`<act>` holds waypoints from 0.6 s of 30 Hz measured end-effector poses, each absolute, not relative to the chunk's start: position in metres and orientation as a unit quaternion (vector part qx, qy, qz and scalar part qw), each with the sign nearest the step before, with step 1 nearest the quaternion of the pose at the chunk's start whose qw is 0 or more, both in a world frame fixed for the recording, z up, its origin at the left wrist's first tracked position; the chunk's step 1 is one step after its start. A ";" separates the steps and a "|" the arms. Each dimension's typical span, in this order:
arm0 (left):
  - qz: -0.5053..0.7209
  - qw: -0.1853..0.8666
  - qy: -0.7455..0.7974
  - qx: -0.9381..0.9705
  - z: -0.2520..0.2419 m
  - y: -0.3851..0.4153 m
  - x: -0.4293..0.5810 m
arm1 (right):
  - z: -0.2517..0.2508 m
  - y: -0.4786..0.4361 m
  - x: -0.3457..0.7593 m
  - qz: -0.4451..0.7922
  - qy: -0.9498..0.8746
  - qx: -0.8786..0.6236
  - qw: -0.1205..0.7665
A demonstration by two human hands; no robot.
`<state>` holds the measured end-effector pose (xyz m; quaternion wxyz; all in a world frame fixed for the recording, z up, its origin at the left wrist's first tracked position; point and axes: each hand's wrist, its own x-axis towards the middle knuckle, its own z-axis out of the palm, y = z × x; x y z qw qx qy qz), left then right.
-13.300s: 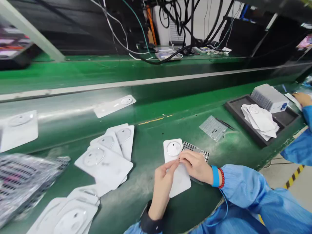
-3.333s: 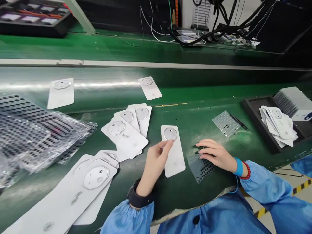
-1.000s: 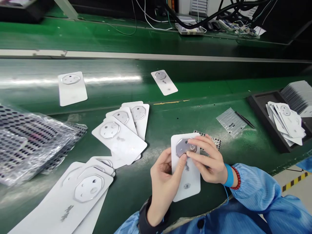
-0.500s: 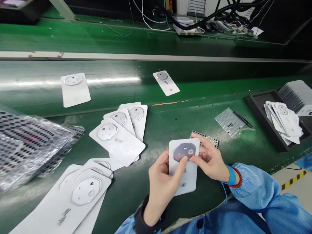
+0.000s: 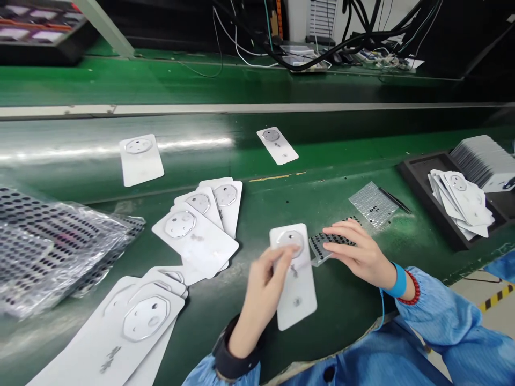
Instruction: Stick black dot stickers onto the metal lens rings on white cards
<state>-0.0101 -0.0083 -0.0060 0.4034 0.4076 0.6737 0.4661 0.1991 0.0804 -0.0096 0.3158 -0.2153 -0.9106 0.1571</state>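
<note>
A white card [image 5: 300, 300] with a silver octagonal plate printed near its top lies on the green bench in front of me. My left hand [image 5: 265, 284] is over the card's left side, its thumb and forefinger close to the octagon. Those fingertips are blurred, so I cannot tell whether they pinch anything. To the right, my right hand [image 5: 364, 254] rests with fingers stretched out over a clear sheet of black dots [image 5: 321, 247], partly covering it. A second, mostly used dot sheet [image 5: 368, 201] lies farther right, beside black tweezers [image 5: 395, 200].
Overlapping white cards [image 5: 201, 236] lie left of centre, with more cards [image 5: 137, 327] nearer me. A plastic-wrapped stack of dotted sheets [image 5: 60, 241] is at far left. Two single cards lie farther back. At right, a black tray [image 5: 432, 206] holds cards.
The card, held up in both hands before, now lies on the bench. My right hand has left it and moved onto the dotted sheet; my left hand's grip on its edge has gone.
</note>
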 end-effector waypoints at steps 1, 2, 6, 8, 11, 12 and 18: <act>0.456 0.449 0.648 0.413 -0.006 -0.008 -0.006 | -0.004 0.080 0.198 0.147 -0.915 -0.204 0.317; 0.449 0.478 0.629 0.416 -0.006 -0.008 -0.002 | 0.000 0.079 0.196 0.139 -0.918 -0.196 0.315; 0.462 0.487 0.617 0.410 -0.010 -0.009 0.007 | 0.004 0.079 0.190 0.164 -0.925 -0.189 0.286; 0.476 0.484 0.622 0.391 -0.013 -0.009 0.007 | 0.004 0.077 0.186 0.211 -0.914 -0.192 0.290; 0.487 0.483 0.626 0.371 -0.016 -0.008 0.007 | 0.002 0.074 0.177 0.256 -0.886 -0.202 0.330; 0.490 0.487 0.622 0.367 -0.016 -0.007 0.007 | 0.000 0.073 0.174 0.259 -0.880 -0.206 0.340; 0.503 0.497 0.631 0.320 -0.019 -0.013 0.014 | -0.013 0.064 0.167 0.219 -0.893 -0.195 0.342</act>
